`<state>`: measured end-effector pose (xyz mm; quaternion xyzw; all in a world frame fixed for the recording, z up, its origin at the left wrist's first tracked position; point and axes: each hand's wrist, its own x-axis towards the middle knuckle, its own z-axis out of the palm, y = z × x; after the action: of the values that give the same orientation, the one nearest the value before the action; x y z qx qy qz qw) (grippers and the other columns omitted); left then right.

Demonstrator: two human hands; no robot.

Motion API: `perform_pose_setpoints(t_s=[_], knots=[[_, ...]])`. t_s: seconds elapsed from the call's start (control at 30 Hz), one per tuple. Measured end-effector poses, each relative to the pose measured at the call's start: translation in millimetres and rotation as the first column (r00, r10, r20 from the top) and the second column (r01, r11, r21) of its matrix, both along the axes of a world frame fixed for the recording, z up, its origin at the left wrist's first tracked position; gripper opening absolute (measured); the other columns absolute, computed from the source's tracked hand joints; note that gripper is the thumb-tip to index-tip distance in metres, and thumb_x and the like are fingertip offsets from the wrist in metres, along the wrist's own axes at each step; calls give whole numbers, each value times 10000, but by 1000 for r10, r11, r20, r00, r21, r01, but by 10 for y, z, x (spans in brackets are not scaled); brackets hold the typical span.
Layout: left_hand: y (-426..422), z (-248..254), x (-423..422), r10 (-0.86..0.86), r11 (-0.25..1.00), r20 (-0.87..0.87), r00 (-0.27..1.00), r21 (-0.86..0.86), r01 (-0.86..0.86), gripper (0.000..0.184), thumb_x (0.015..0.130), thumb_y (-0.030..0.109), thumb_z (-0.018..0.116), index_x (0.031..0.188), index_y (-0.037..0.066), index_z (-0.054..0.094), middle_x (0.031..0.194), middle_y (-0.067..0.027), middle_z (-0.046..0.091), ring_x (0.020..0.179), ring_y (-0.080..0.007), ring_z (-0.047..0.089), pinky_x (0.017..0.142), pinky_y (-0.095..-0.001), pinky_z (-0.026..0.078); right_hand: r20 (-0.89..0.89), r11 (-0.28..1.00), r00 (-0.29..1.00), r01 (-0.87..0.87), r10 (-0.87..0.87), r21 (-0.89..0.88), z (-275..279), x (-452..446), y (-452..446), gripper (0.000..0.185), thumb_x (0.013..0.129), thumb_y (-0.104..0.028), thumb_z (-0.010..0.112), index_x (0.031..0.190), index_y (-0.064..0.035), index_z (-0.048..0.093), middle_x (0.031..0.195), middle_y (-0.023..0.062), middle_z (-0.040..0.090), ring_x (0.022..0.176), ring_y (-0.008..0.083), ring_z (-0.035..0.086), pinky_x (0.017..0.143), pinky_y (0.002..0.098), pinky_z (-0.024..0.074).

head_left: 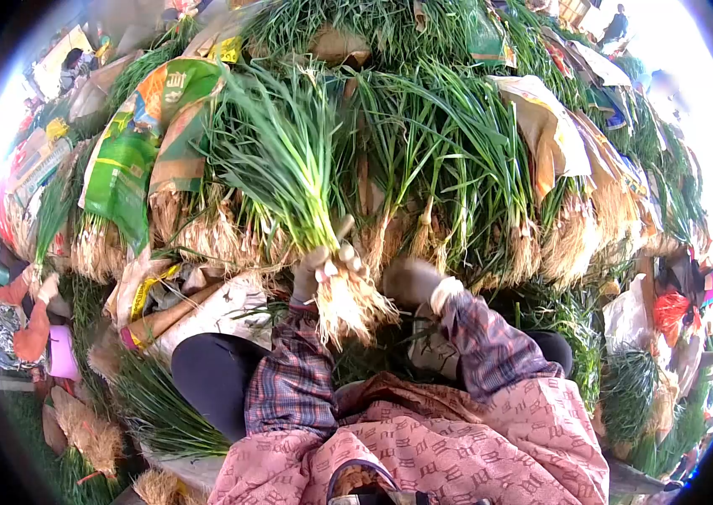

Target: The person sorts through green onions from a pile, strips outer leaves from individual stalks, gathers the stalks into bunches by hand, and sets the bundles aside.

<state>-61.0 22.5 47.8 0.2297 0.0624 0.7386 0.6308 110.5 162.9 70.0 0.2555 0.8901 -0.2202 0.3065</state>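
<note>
In front of me my left hand (307,274), in a light glove, is wrapped around a bunch of green onions (314,202). The long green leaves fan up and to the left, while white bulbs and pale stringy roots (348,307) hang below the grip. Just right of those roots is my right hand (412,282), in a dark glove with a pale cuff. Motion smears it, so its fingers cannot be made out. Behind both hands lies a row of loose green onions (449,160), roots towards me.
Green and white printed sacks (125,164) drape over the heap at left, and a pale sack (546,126) at right. A wooden pole (180,316) lies by my left knee. More onions (167,404) lie low at left. Another person's orange sleeve (32,332) shows at far left.
</note>
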Motion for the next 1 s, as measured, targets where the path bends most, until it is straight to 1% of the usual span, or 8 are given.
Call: perform_pose_setpoints(t_s=[0.17, 0.33, 0.47, 0.57, 0.63, 0.8, 0.9, 1.0], knots=[[-76, -47, 39, -44, 985, -50, 998, -167, 35, 484, 854, 204, 608, 1249, -9, 428, 918, -92, 564, 905, -274, 593, 744, -417, 570, -507, 778, 760, 579, -406, 245, 651, -902, 442, 390, 917, -359, 558, 977, 22, 616, 801, 164, 670, 662, 227, 660, 606, 335, 545], [-73, 63, 60, 82, 956, -118, 990, -271, -112, 370, 824, 192, 617, 1116, -10, 512, 977, -134, 589, 912, -292, 619, 767, -456, 550, 73, 889, 959, 221, -272, 402, 385, -969, 586, 304, 869, -178, 615, 1170, -144, 639, 1063, 120, 673, 944, 246, 670, 755, 299, 547], [-133, -34, 86, 2, 793, -384, 923, -562, -235, 298, 845, 290, 588, 918, 6, 639, 763, -76, 635, 734, -194, 619, 673, -289, 500, -293, 598, 535, 586, -792, -548, 194, -530, 492, 352, 853, -214, 611, 1120, 16, 624, 857, 91, 659, 566, 107, 547, 519, 239, 476], [-143, -41, 141, 6, 743, -454, 891, -594, -308, 319, 845, 296, 566, 883, -11, 647, 821, -85, 653, 774, -174, 615, 725, -287, 481, -333, 688, 639, 449, -693, -570, 323, -447, 56, 285, 865, -181, 589, 1058, 25, 624, 725, 46, 595, 533, 97, 524, 492, 216, 455], [-174, -115, 107, -23, 775, -424, 905, -580, -252, 340, 846, 309, 556, 909, -12, 650, 811, -95, 655, 749, -180, 618, 686, -283, 486, -907, 965, 392, 257, -157, -56, -307, -377, 76, 222, 898, -165, 553, 1031, 1, 618, 692, 40, 574, 532, 122, 538, 505, 224, 471], [-302, 95, 91, 7, 845, -400, 917, -487, -219, 323, 849, 276, 556, 937, -25, 632, 738, -101, 657, 638, -196, 631, 602, -279, 515, -499, 521, 173, 432, -849, -737, 199, 185, 725, 151, 922, -178, 536, 975, -55, 606, 761, 61, 611, 641, 133, 583, 607, 261, 510], [-333, 118, 106, -13, 839, -384, 923, -506, -199, 339, 842, 283, 547, 946, -28, 632, 851, -112, 665, 755, -221, 636, 696, -291, 520, -501, 714, 785, 581, -366, 389, 496, 384, 598, 160, 908, -227, 572, 896, -68, 585, 717, 37, 585, 616, 111, 553, 555, 260, 492], [-257, 11, 251, -126, 752, -571, 811, -588, -297, 362, 837, 280, 542, 1000, -30, 635, 948, -124, 657, 895, -225, 616, 806, -324, 496, -490, 836, 799, 502, -349, 224, 988, -245, 103, 308, 859, -355, 638, 779, -61, 594, 628, 10, 522, 540, 125, 488, 510, 286, 451]])
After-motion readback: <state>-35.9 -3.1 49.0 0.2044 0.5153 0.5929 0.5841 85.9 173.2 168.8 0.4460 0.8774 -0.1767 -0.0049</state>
